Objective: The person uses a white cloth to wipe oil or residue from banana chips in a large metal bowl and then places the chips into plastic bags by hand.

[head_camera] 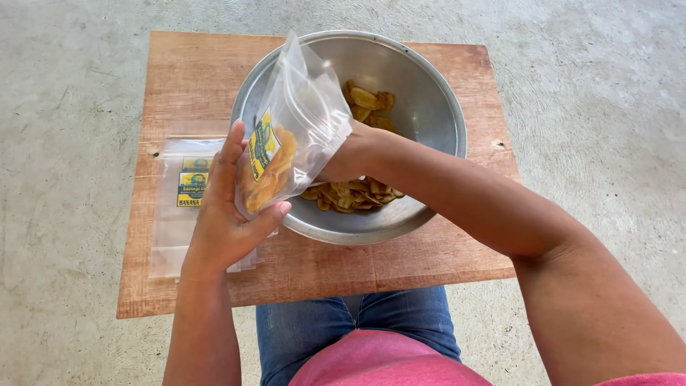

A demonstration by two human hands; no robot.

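My left hand (227, 214) holds a clear plastic pouch (304, 121) with a yellow and green label, cupping its bottom over the near left rim of a large metal bowl (436, 114). Yellow chips lie in the pouch's lower part. My right hand (343, 161) reaches into the pouch's open mouth; its fingers are hidden inside. More yellow chips (357, 194) lie in the bowl, some at the far side (371, 104).
The bowl stands on a small wooden table (193, 71) on a concrete floor (607, 107). A stack of empty labelled pouches (182, 207) lies flat on the table's left side. My lap in blue jeans (357, 325) is under the near edge.
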